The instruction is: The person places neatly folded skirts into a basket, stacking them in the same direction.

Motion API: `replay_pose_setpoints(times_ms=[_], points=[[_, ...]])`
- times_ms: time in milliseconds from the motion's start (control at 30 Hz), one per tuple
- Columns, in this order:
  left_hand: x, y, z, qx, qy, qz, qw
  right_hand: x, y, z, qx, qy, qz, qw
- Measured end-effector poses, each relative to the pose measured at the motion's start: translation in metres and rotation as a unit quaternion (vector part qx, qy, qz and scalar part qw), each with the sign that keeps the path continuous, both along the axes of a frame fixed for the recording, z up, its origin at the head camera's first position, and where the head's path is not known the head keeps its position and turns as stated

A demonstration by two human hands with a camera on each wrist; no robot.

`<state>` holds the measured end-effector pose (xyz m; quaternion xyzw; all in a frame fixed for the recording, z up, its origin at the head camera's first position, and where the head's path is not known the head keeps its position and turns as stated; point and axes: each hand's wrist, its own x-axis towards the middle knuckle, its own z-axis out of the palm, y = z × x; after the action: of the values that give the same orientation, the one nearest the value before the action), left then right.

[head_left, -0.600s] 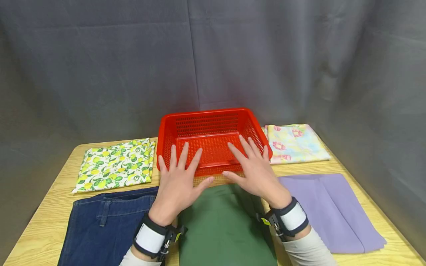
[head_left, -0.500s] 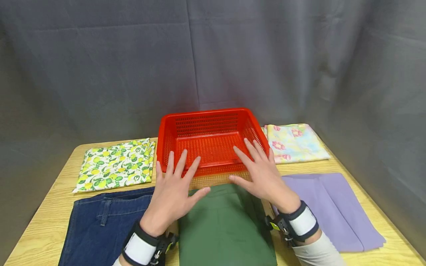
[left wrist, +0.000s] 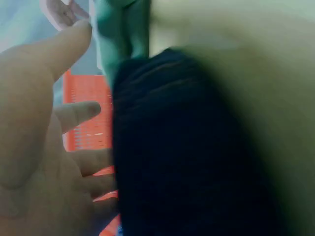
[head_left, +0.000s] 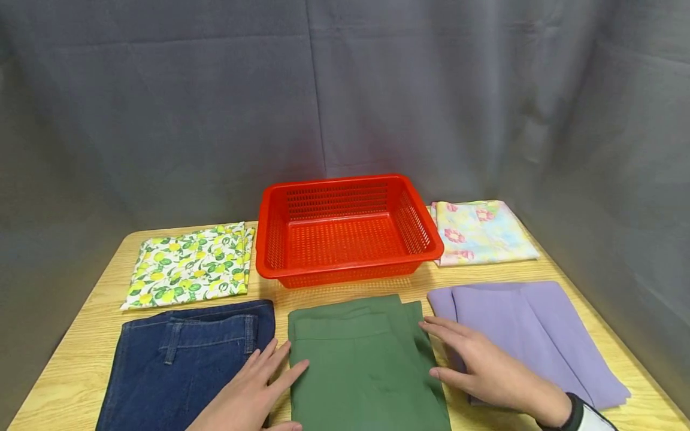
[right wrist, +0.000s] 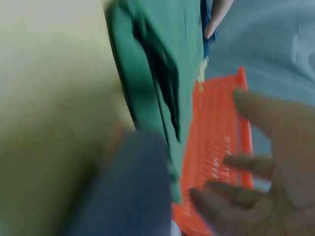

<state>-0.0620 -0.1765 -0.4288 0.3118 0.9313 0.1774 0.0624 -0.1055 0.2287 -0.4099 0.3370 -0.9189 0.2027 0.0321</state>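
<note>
Folded green trousers [head_left: 356, 365] lie at the front middle of the table, with a hand at either side. My left hand [head_left: 250, 389] has its fingers spread, between the green trousers and the folded dark blue jeans [head_left: 178, 365]; its fingertips reach the green edge in the head view. Over the gap on the other side is my right hand [head_left: 485, 371], fingers extended, overlapping the folded lilac cloth [head_left: 528, 323]. Neither hand holds anything. In the left wrist view the jeans [left wrist: 182, 147] fill the middle, blurred.
A red perforated plastic basket [head_left: 345, 263] with nothing in it stands at the back middle. To its left lies a folded lemon-print cloth [head_left: 188, 266], to its right a folded pastel flower-print cloth [head_left: 480, 233]. A grey curtain [head_left: 323, 90] encloses the table [head_left: 64, 359].
Both hands have drawn back from in front of the basket toward the front edge and moved apart, down beside the green trousers. The cloths and basket stay put.
</note>
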Motion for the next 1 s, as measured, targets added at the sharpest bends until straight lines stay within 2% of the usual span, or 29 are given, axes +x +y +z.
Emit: replay_pose_setpoints(times_ms=[100, 167, 233, 300, 467, 567, 633, 700, 767, 833, 900, 967, 1000], points=[[0.003, -0.008, -0.014, 0.000, 0.019, -0.010, 0.9998, 0.008, 0.003, -0.005, -0.023, -0.047, -0.001, 0.9986], [0.004, -0.011, -0.021, 0.002, 0.016, -0.015, 0.9998, 0.011, 0.006, -0.007, -0.045, -0.089, -0.006, 0.9950], [0.005, -0.011, -0.026, 0.002, 0.019, -0.019, 0.9996, 0.014, 0.007, -0.009, -0.079, -0.141, -0.017, 0.9867], [0.007, -0.009, -0.030, -0.002, 0.008, -0.015, 0.9998, 0.016, 0.008, -0.011, -0.119, -0.194, -0.025, 0.9734], [0.010, -0.001, -0.032, -0.001, -0.019, -0.008, 0.9998, 0.016, 0.006, -0.013, -0.208, -0.337, -0.030, 0.9180], [0.011, 0.004, -0.031, 0.012, -0.030, -0.002, 0.9995, 0.014, 0.004, -0.013, -0.247, -0.420, -0.043, 0.8721], [0.012, 0.007, -0.030, 0.015, -0.035, 0.005, 0.9993, 0.013, 0.002, -0.012, -0.267, -0.456, -0.059, 0.8467], [0.012, 0.012, -0.029, 0.012, -0.029, 0.011, 0.9994, 0.013, -0.002, -0.013, -0.281, -0.481, -0.084, 0.8262], [0.013, 0.017, -0.027, 0.021, -0.034, 0.025, 0.9989, 0.013, -0.008, -0.014, -0.281, -0.488, -0.114, 0.8184], [0.011, 0.022, -0.024, 0.045, -0.055, 0.045, 0.9965, 0.012, -0.015, -0.015, -0.285, -0.500, -0.138, 0.8062], [0.007, 0.026, -0.020, 0.090, -0.107, 0.073, 0.9874, 0.010, -0.022, -0.016, -0.297, -0.514, -0.142, 0.7921], [0.003, 0.029, -0.015, 0.143, -0.158, 0.106, 0.9714, 0.006, -0.026, -0.018, -0.317, -0.535, -0.132, 0.7719], [0.000, 0.030, -0.012, 0.170, -0.188, 0.123, 0.9595, 0.004, -0.028, -0.018, -0.326, -0.545, -0.127, 0.7622]])
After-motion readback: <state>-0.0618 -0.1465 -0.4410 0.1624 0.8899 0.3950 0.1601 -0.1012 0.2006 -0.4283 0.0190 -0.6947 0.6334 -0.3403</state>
